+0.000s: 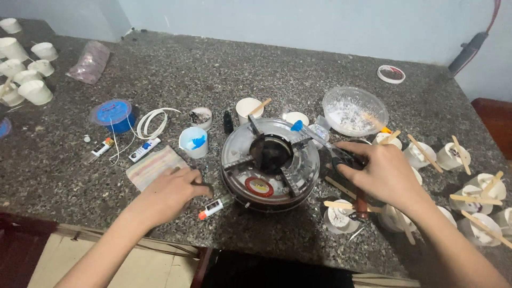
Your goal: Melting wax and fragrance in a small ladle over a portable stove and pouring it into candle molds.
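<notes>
At frame centre sits the round burner (269, 162). The right hand (381, 173) grips a dark tool (344, 160) against its rim; the left hand (170, 194) pinches a small dark piece (205, 186) beside it. Next needs steady aim.

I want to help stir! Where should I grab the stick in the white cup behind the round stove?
Pinch the wooden stick by its upper end, coming from above and the right. It leans up and right out of the white cup, so that end is free and clean.
</notes>
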